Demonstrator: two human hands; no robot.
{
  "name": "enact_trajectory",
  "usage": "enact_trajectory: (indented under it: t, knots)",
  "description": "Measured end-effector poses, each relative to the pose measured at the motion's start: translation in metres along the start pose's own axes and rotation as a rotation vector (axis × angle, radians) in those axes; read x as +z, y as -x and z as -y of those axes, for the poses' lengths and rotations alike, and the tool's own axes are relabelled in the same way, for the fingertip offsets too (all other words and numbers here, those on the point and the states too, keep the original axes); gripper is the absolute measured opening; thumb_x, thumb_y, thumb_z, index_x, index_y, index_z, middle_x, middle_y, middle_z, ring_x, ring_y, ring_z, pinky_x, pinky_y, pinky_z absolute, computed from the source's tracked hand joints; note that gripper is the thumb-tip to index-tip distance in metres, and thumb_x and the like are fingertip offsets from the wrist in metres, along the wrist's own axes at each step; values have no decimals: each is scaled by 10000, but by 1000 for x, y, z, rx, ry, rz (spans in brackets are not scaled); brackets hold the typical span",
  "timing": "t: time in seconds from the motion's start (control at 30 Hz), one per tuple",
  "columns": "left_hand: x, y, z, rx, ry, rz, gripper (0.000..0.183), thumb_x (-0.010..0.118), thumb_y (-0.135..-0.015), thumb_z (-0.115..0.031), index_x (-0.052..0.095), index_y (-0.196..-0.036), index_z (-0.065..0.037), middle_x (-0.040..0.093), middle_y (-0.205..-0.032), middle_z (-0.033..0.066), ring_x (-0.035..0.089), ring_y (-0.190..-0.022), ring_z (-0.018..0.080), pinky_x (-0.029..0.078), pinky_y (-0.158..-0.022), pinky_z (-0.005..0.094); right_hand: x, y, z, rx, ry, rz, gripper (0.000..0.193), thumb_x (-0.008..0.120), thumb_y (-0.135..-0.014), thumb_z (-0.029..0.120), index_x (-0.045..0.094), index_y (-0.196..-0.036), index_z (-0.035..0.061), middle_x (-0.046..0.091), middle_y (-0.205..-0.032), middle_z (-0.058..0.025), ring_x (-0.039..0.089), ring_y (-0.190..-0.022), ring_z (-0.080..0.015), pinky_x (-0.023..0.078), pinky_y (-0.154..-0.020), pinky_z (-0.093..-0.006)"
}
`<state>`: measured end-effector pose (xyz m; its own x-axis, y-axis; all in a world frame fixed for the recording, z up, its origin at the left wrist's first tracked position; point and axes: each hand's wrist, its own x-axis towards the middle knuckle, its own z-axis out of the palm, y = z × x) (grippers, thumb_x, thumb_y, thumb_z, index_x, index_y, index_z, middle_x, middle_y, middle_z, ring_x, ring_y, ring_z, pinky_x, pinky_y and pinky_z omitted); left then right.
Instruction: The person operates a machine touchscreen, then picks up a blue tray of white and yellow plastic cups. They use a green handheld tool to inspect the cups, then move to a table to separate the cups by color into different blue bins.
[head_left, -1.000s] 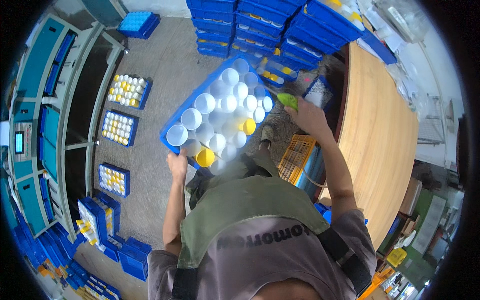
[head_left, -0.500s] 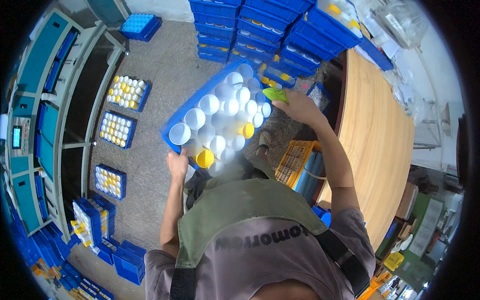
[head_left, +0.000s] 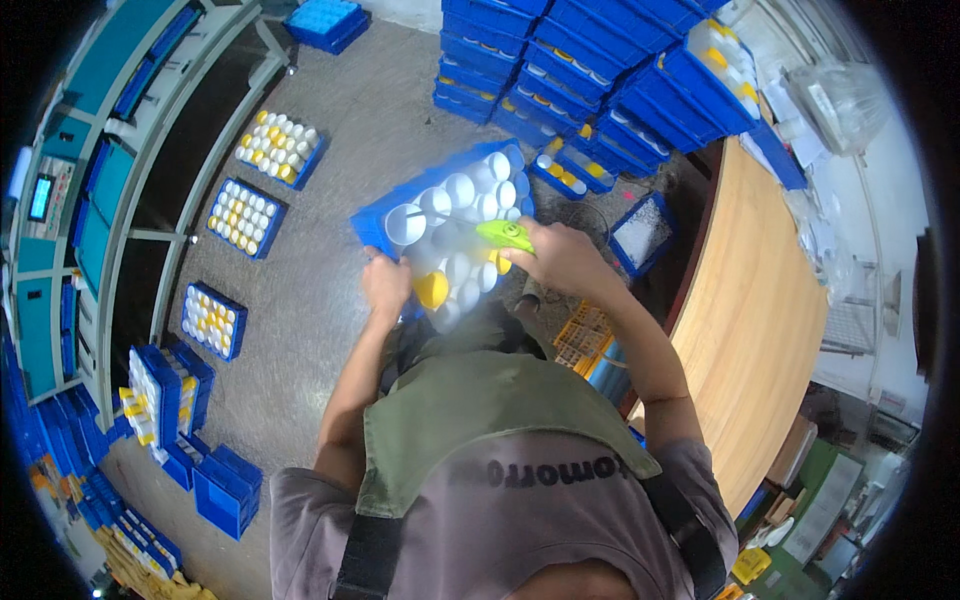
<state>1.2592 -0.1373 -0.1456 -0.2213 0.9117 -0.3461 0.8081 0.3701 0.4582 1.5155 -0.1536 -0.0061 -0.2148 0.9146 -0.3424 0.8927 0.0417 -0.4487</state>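
Observation:
A blue crate full of white and yellow open-topped cups is held tilted in front of me. My left hand is closed on its near-left corner. Over the cups, my right hand is wrapped round a bright green-handled tool with a thin rod. The rod points left across the crate toward a white cup at its left end. A yellow cup sits at the near edge, not far from my left hand. Haze or blur hides some of the middle cups.
Several smaller blue trays of cups, such as this tray, lie on the floor to the left, beside a teal machine rack. Tall stacked blue crates stand at the far side. A wooden table is on the right, with a yellow basket beside it.
My right hand has moved the green-handled tool from the crate's far right end left and nearer, over the cups. My left hand keeps hold of the crate. The whole view has turned slightly.

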Motion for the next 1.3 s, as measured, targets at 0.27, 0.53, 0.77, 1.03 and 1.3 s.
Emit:
enact_trajectory:
  t: [0.27, 0.53, 0.77, 1.03, 1.3]
  knots:
    - [5, -9, 12, 8, 45, -8, 785, 649, -816, -237, 307, -1298, 280, 654, -901, 352, 663, -909, 459, 532, -827, 476, 20, 10, 16, -32, 117, -43, 474, 562, -920, 473, 571, -1125, 46, 662, -775, -218, 662, -754, -401, 513, -670, -505]
    - [-1, -23, 36, -83, 136, -95, 571, 660, -802, -226, 500, -1108, 229, 652, -876, 355, 657, -891, 473, 523, -811, 487, 38, 38, 21, 37, 189, 239, 448, 535, -938, 438, 559, -1112, 26, 683, -865, -215, 675, -825, -391, 517, -713, -504]
    - [-22, -23, 63, -173, 314, -29, 304, 654, -806, -191, 650, -955, 75, 693, -873, 261, 694, -874, 377, 509, -783, 441, 38, 17, -11, 198, 159, 115, 506, 534, -927, 505, 551, -1131, 42, 668, -904, -257, 652, -899, -429, 508, -773, -524]
    - [-30, -13, 100, -193, 554, -56, 275, 637, -819, -182, 668, -850, 90, 696, -788, 163, 649, -764, 196, 496, -721, 384, -3, -54, -53, 349, 216, -74, 517, 547, -918, 486, 589, -1099, 4, 683, -980, -247, 657, -955, -415, 511, -832, -525]
    - [-29, -12, 143, -239, 753, -158, 257, 627, -820, -142, 662, -935, 86, 694, -830, 112, 634, -766, 190, 494, -736, 356, -33, -106, -49, 354, 315, 50, 530, 565, -913, 486, 606, -1121, 0, 681, -1007, -247, 657, -972, -404, 512, -843, -505]
